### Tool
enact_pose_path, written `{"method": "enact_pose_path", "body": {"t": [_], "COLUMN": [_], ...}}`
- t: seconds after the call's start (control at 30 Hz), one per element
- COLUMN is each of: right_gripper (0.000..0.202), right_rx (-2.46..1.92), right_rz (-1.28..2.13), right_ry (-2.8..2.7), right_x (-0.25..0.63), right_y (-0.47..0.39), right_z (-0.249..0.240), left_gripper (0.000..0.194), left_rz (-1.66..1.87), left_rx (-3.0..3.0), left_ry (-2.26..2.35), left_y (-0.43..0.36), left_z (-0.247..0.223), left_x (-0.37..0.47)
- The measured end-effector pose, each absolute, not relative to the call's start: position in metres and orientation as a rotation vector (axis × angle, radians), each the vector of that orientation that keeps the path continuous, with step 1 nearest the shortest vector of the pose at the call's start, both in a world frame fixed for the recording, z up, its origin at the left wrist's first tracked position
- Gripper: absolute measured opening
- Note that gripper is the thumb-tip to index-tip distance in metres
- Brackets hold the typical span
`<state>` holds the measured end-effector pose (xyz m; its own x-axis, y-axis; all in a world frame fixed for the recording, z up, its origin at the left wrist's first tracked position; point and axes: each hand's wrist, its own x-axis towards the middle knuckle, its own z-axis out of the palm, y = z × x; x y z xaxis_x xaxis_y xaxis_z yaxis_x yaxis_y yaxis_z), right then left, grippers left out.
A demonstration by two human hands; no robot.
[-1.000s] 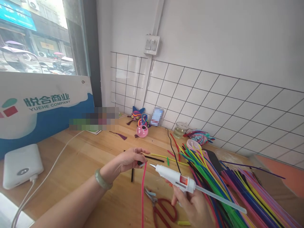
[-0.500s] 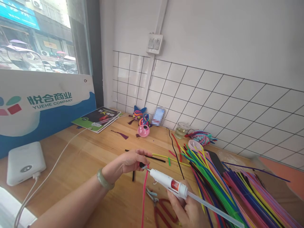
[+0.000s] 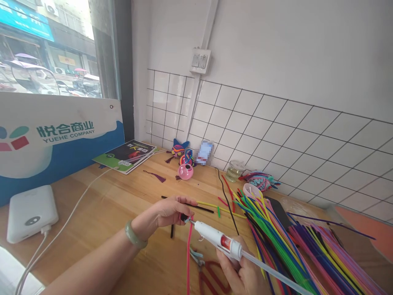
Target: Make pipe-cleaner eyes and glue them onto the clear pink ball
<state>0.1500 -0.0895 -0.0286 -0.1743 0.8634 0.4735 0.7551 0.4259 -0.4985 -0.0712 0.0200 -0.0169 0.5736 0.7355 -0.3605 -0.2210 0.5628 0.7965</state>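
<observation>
White plastic in its grasp, the right hand (image 3: 242, 264) is gripping the glue gun (image 3: 211, 234) round its handle, a sound hold on a probably light, stiff body with a perhaps hot nozzle (image 3: 193, 221). Near centre, the left hand (image 3: 170, 211) is pinching a small black piece (image 3: 184, 216) at the nozzle's tip, a pink stem (image 3: 188, 258), likely soft and bendy, hanging beside it. Red-handled scissors (image 3: 202, 272) are lying nearer, coloured stems (image 3: 276, 237) spreading rightward
</observation>
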Motion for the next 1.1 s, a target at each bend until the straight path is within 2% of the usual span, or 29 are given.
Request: {"method": "enact_pose_path", "body": {"t": [0.53, 1.1], "right_gripper": [0.030, 0.021], "right_rx": [-1.357, -1.338], "right_rz": [0.124, 0.052], "right_ry": [-1.958, -2.043], "right_x": [0.148, 0.153], "right_y": [-0.090, -0.090], "right_z": [-0.026, -0.034], "left_gripper": [0.047, 0.041], "left_rz": [0.633, 0.631], "left_rx": [0.770, 0.827], "left_ry": [0.765, 0.828], "left_y": [0.020, 0.019], "left_z": [-0.017, -0.017], "left_x": [-0.069, -0.068]}}
